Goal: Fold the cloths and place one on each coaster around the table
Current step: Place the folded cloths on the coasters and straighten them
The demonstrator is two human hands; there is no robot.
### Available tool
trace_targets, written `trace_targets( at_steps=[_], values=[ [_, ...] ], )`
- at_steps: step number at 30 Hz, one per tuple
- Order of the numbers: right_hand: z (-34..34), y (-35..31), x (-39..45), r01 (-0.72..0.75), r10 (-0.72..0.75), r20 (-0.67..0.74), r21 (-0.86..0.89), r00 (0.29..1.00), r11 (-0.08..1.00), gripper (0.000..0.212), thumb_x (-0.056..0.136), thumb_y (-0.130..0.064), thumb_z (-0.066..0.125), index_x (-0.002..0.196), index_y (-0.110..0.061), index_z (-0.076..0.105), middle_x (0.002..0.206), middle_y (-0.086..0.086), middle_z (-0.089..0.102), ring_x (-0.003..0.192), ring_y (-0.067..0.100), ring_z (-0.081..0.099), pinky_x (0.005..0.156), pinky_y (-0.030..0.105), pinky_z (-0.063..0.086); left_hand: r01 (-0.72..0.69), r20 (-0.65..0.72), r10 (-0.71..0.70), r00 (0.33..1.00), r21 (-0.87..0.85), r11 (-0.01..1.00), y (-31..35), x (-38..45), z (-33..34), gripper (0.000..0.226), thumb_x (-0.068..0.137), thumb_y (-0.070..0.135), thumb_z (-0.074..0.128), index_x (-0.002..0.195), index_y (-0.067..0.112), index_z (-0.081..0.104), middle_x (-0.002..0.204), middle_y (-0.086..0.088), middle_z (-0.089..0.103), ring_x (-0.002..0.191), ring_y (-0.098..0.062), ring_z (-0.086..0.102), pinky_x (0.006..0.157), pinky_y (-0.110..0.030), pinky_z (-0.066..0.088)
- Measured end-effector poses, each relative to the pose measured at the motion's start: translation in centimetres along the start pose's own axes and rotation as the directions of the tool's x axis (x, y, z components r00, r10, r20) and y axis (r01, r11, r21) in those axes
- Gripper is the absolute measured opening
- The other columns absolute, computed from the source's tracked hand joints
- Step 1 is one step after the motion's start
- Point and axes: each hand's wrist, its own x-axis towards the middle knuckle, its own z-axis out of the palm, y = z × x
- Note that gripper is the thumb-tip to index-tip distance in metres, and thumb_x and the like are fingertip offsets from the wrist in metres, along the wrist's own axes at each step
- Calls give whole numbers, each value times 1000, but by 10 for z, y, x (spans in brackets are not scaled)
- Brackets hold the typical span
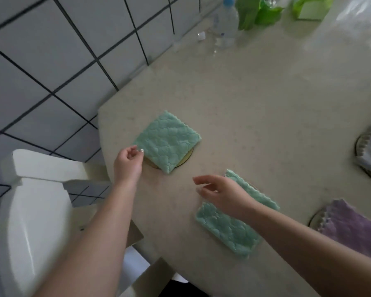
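The left hand (128, 162) pinched the near corner of a folded mint cloth (167, 141) lying on a coaster (187, 158) on the worktop (255, 108). The right hand (221, 195) hovered, fingers relaxed, over a second mint cloth (227, 230). Soft, light, limp plush, probably best held at corners.

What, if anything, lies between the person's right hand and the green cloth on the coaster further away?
Nothing visible. Only bare table separates the right hand from the far green cloth; the left hand touches its near corner.
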Motion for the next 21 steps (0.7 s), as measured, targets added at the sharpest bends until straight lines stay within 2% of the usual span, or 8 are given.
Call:
trace_targets(
  at_steps=[4, 7, 10, 13, 15, 19, 21],
  values=[
    [16, -14, 40, -43, 42, 60, 16, 997, 999, 37, 88, -31, 58, 125, -26, 56, 117, -6, 65, 101, 9, 62, 86, 20, 47, -29, -23, 29, 999, -8, 1000, 6, 19, 9, 34, 88, 14, 58, 122, 14, 58, 110, 3, 59, 97, -12, 57, 84, -23, 43],
    [26, -16, 59, -82, 75, 95, 69, 993, 994, 41, 88, -29, 59, 128, -24, 54, 126, -6, 58, 101, 12, 60, 92, 28, 48, -43, -54, 43, 998, 14, 999, 6, 26, 15, 34, 86, 10, 59, 121, 12, 60, 110, 0, 62, 97, -12, 58, 86, -22, 43],
    [33, -19, 72, -118, 100, 111, 165, 989, 979, 39, 87, -27, 59, 125, -22, 57, 121, -3, 61, 99, 20, 65, 88, 39, 54, -66, -72, 71, 995, 77, 995, 2, 34, 16, 29, 83, 9, 62, 112, 13, 64, 106, -5, 67, 96, -18, 63, 86, -26, 48],
    [39, -23, 80, -114, 95, 123, 161, 988, 980, 38, 88, -26, 58, 125, -19, 58, 115, -2, 65, 98, 17, 64, 90, 37, 53, -102, -71, 112, 991, 138, 985, -2, 37, 13, 26, 82, 7, 64, 107, 13, 65, 102, -5, 68, 92, -16, 64, 86, -31, 50],
    [41, -25, 83, -123, 104, 128, 150, 986, 981, 36, 90, -25, 55, 125, -18, 58, 113, 1, 66, 98, 16, 63, 93, 36, 51, -120, -80, 134, 988, 152, 981, -3, 38, 12, 24, 82, 7, 64, 106, 13, 65, 101, -6, 68, 89, -14, 63, 83, -29, 50],
    [43, -26, 86, -163, 138, 156, 159, 978, 974, 34, 93, -18, 45, 124, -19, 59, 106, 4, 69, 101, 26, 64, 90, 39, 52, -156, -76, 174, 982, 200, 967, -1, 39, 11, 23, 84, 9, 63, 106, 12, 65, 102, -4, 67, 89, -13, 61, 78, -23, 45],
    [42, -25, 87, -150, 128, 161, 135, 979, 979, 35, 93, -17, 44, 124, -20, 59, 106, 3, 69, 100, 25, 64, 90, 40, 52, -166, -73, 185, 980, 217, 962, 0, 38, 10, 23, 84, 9, 63, 107, 11, 65, 101, -1, 66, 88, -11, 59, 75, -18, 42]
  ],
)
